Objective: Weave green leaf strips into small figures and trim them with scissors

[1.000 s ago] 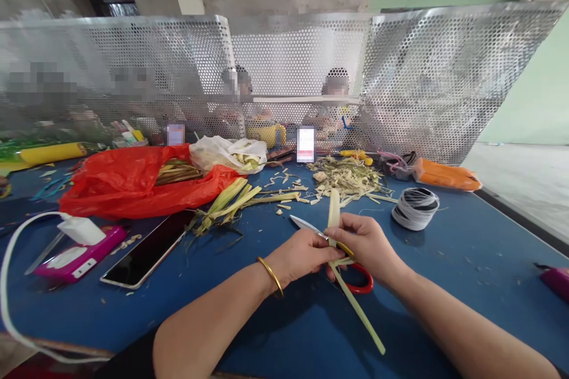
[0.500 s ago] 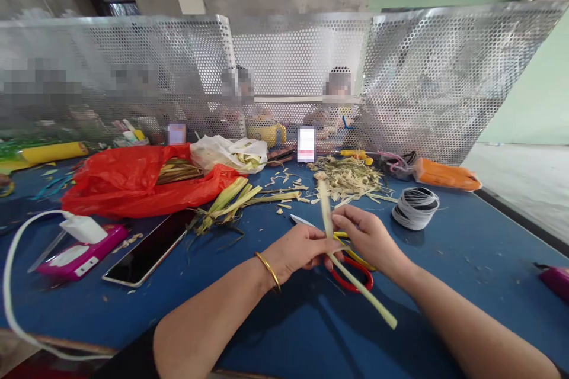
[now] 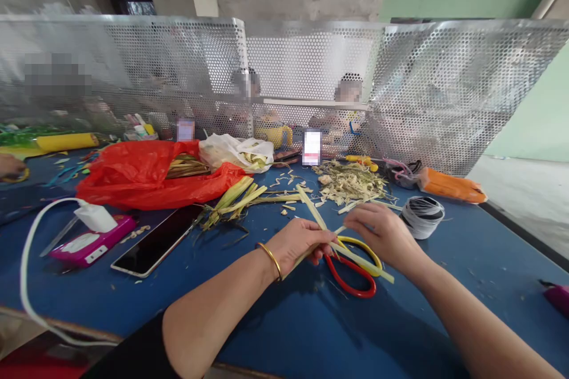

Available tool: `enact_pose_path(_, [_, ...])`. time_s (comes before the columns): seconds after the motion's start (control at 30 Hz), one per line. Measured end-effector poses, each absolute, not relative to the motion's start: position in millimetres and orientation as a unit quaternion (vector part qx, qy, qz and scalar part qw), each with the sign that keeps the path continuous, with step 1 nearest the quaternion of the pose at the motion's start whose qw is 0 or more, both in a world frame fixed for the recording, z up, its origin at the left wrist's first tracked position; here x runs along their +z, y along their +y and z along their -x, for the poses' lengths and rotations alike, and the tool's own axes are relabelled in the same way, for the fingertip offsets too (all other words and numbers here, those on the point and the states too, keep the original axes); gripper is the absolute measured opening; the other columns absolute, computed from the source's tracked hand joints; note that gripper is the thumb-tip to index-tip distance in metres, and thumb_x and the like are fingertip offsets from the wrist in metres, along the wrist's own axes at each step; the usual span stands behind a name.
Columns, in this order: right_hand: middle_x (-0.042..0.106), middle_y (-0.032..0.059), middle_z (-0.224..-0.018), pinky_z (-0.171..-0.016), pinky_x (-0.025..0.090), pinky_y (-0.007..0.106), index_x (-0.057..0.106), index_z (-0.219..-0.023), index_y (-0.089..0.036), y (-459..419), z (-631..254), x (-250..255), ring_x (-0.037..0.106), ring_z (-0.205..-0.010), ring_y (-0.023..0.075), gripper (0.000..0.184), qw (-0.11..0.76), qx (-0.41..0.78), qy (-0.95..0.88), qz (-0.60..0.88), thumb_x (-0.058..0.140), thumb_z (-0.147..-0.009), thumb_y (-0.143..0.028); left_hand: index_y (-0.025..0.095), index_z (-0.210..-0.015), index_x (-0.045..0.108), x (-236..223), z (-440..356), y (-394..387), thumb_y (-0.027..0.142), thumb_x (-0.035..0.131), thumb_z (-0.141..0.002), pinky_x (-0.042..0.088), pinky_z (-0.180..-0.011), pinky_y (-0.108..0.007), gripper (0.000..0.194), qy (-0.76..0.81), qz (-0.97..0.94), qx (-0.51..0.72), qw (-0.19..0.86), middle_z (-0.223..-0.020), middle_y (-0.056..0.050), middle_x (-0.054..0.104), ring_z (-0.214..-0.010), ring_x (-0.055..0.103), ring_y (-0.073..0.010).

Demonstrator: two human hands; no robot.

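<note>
My left hand (image 3: 309, 243), with a gold bangle at the wrist, is closed on crossed pale green leaf strips (image 3: 313, 208). One strip points up and away, and another runs down to the right. Close by on the right, my right hand (image 3: 377, 231) has its fingers bent together at the tip of a short strip end (image 3: 340, 230), seemingly pinching it. Beneath the strips are scissors with one red and one yellow handle loop (image 3: 355, 281). My left hand hides their blades, and I cannot tell whether it also grips them.
Leaf scraps (image 3: 351, 182) lie behind my hands, and a spool of grey cord (image 3: 422, 217) stands at right. Leftward are leaf stalks (image 3: 235, 198), a red plastic bag (image 3: 133, 172), a phone (image 3: 155, 243) and a purple power strip (image 3: 93, 243) with a white cable. A perforated metal screen (image 3: 306, 59) stands behind.
The upright strip has tilted left, and the lower one has swung up to the right. My right hand has drawn away from my left, uncovering more of the scissor handles. The view has shifted slightly.
</note>
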State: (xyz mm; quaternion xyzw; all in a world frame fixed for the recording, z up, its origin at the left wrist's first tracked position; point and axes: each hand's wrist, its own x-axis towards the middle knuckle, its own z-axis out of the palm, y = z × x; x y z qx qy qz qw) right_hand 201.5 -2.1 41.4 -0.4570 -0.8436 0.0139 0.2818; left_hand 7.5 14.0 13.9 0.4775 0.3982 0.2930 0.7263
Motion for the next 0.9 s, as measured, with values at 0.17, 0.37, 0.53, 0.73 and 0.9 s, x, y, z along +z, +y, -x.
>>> enact_pose_path(0.17, [0.066, 0.0070, -0.086, -0.077, 0.040, 0.037, 0.065, -0.102, -0.022, -22, -198, 50, 0.059, -0.081, 0.0216, 0.019, 0.377, -0.228, -0.792, 0.422, 0.051, -0.089, -0.020, 0.008, -0.081, 0.071, 17, -6, 19, 0.033, 0.068, -0.077, 0.051, -0.062, -0.023, 0.025, 0.390, -0.351, 0.345, 0.778, -0.071, -0.008, 0.069, -0.060, 0.062, -0.0119])
enact_pose_path(0.37, [0.064, 0.0072, -0.084, -0.075, 0.039, 0.035, 0.059, -0.112, -0.015, -24, -169, 23, 0.058, -0.076, 0.0186, 0.027, 0.161, -0.197, -0.919, 0.302, 0.039, -0.093, -0.013, 0.009, -0.077, 0.072, 13, -5, 23, 0.014, 0.067, -0.074, 0.048, -0.060, -0.016, 0.008, 0.337, -0.340, 0.371, 0.796, -0.076, -0.008, 0.071, -0.064, 0.062, -0.0097])
enact_pose_path(0.53, [0.060, 0.0058, -0.081, -0.079, 0.038, 0.035, 0.058, -0.091, -0.016, -19, -161, 5, 0.055, -0.078, 0.0191, 0.020, 0.136, -0.200, -0.922, 0.302, 0.038, -0.094, -0.012, 0.008, -0.074, 0.073, 9, -8, 22, 0.013, 0.072, -0.070, 0.046, -0.059, -0.017, 0.007, 0.353, -0.364, 0.373, 0.777, -0.071, -0.009, 0.070, -0.062, 0.061, -0.0098])
enact_pose_path(0.73, [0.057, 0.0035, -0.071, -0.073, 0.039, 0.032, 0.051, -0.077, -0.018, -25, -161, 5, 0.050, -0.068, 0.0168, 0.025, 0.227, -0.142, -0.919, 0.289, 0.033, -0.091, -0.008, 0.009, -0.071, 0.073, 7, -12, 17, 0.022, 0.080, -0.062, 0.046, -0.059, -0.020, 0.018, 0.370, -0.361, 0.392, 0.761, -0.067, -0.007, 0.069, -0.061, 0.061, -0.0115])
enact_pose_path(0.9, [0.060, 0.0046, -0.074, -0.083, 0.040, 0.034, 0.053, -0.081, -0.018, -30, -158, 11, 0.055, -0.073, 0.0169, 0.027, 0.231, -0.103, -0.934, 0.250, 0.030, -0.091, -0.007, 0.010, -0.072, 0.073, 8, -12, 13, 0.030, 0.083, -0.058, 0.045, -0.059, -0.019, 0.027, 0.367, -0.389, 0.393, 0.748, -0.065, -0.004, 0.068, -0.059, 0.058, -0.0092])
